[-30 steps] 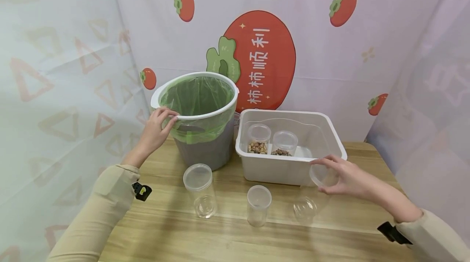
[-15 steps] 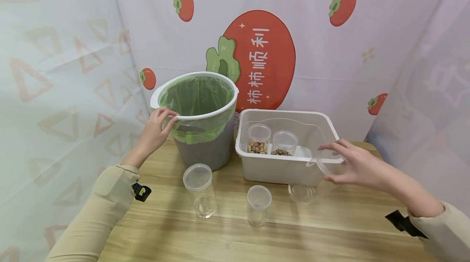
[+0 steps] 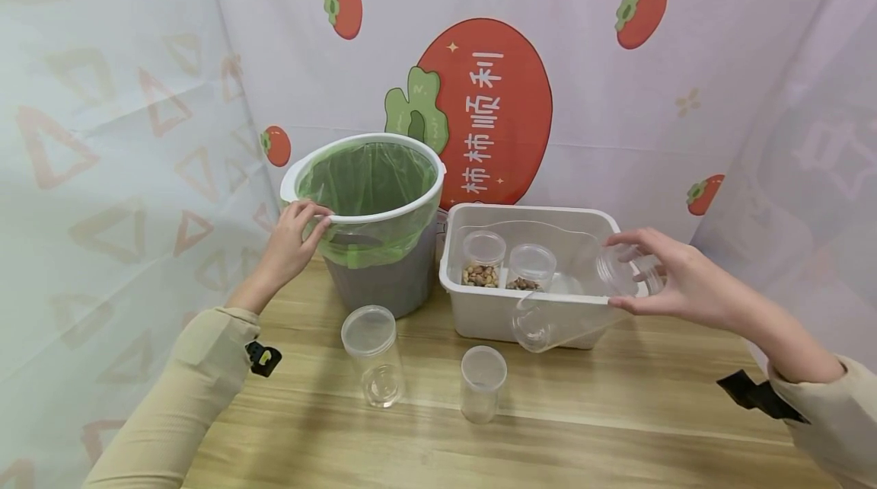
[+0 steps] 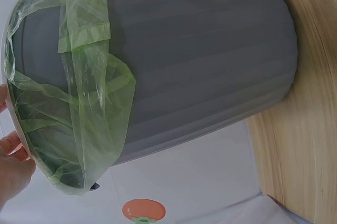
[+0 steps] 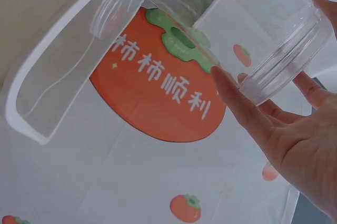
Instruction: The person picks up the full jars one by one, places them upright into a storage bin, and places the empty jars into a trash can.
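Observation:
My left hand (image 3: 293, 239) grips the near left rim of a grey trash can (image 3: 384, 283) lined with a green bag (image 3: 370, 241). In the left wrist view its thumb (image 4: 18, 174) lies against the rim. My right hand (image 3: 695, 279) holds a clear plastic jar (image 3: 537, 325) by its lidded end, fingers spread round the lid (image 5: 295, 58). The jar is tipped over, its base slanting down left in front of a white plastic tub (image 3: 507, 321). Inside that tub stand two lidded jars, one with nuts (image 3: 481, 276), one with darker bits (image 3: 526, 284).
A tall clear lidded jar (image 3: 375, 359) stands on the wooden table (image 3: 425, 451) in front of the trash can. A shorter one (image 3: 482, 390) stands to its right. Printed curtains (image 3: 582, 131) enclose the table at the back and both sides.
My right hand has moved up and right, lifting the jar off the table area and tipping it further, its base now before the tub's front wall. The left hand has stayed on the rim.

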Action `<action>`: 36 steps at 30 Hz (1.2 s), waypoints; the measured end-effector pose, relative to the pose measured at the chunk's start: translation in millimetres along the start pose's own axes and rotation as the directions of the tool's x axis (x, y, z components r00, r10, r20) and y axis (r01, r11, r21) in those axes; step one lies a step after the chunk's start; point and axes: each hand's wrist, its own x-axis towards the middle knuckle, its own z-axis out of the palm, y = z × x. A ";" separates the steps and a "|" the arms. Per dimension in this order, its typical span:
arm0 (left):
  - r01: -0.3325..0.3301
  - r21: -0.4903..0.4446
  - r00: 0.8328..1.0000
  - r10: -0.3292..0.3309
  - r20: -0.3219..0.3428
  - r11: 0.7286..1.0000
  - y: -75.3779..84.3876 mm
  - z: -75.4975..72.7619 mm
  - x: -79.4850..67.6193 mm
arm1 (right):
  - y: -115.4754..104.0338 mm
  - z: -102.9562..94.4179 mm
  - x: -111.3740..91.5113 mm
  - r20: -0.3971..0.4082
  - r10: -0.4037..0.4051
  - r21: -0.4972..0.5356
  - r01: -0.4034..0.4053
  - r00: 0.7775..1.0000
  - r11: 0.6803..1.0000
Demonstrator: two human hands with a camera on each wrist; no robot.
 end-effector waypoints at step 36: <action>0.010 0.028 1.000 -0.011 0.013 1.000 -2.7 1.2 -0.6 | -23.8 7.0 73.6 -0.199 0.095 0.244 -0.045 0.975 0.969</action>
